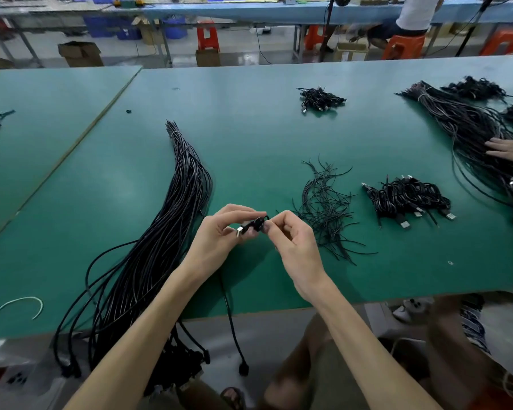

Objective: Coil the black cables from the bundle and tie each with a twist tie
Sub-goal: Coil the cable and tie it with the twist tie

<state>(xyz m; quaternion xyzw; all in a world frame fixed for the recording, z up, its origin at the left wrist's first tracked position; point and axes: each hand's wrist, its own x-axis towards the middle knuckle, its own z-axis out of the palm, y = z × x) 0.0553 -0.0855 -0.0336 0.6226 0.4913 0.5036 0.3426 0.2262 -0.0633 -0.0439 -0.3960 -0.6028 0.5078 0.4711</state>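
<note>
Pinching together above the green table, left hand and right hand both clamp a small coiled black cable. Left, the long cable bundle trails off the near edge; right, loose twist ties, then finished coils.

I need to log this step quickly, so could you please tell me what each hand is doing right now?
Left hand: closed on the coiled cable.
Right hand: closed, pinching the same cable's other side.

forearms bare, no sleeves | hands ungloved | sandal on foot
</note>
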